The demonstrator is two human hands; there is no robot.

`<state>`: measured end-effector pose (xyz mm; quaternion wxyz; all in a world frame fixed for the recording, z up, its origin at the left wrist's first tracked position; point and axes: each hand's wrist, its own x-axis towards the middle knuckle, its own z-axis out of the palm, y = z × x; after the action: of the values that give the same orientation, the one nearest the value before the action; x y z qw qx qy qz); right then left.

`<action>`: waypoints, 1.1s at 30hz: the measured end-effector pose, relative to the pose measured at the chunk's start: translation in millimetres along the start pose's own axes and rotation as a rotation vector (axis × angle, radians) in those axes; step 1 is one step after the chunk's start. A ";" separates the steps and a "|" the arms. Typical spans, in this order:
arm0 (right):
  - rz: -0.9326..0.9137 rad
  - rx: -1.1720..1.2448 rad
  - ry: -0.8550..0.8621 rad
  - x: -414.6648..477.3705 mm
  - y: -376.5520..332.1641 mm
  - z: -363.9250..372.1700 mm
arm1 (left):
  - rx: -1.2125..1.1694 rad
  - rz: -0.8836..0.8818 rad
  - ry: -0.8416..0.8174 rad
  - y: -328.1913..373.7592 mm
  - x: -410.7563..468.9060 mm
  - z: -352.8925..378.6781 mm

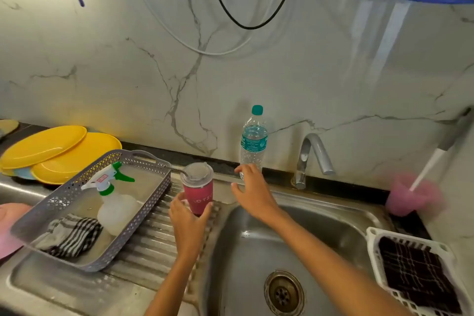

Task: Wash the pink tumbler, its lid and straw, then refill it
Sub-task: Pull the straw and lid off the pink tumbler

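The pink tumbler stands upright on the steel drainboard by the sink's left rim, with its clear lid on top. A metal straw pokes out of the lid toward the left. My left hand grips the tumbler's lower body from the front. My right hand hovers with fingers spread just right of the tumbler, in front of a water bottle with a teal cap that stands at the wall.
A grey basket holds a spray bottle and a striped cloth. Yellow plates lie at the back left. The sink basin and tap are to the right, with a pink cup and white basket beyond.
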<state>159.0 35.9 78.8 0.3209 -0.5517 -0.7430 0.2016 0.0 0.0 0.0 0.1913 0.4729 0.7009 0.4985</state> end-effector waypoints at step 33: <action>-0.307 0.266 0.124 60.2 -80.0 49.8 | -0.283 -0.119 -0.255 -18.5 43.7 20.7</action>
<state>57.8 70.9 110.9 0.4628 -0.3960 -0.7641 0.2124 -14.4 47.0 -16.3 0.3722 0.4582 0.6208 0.5158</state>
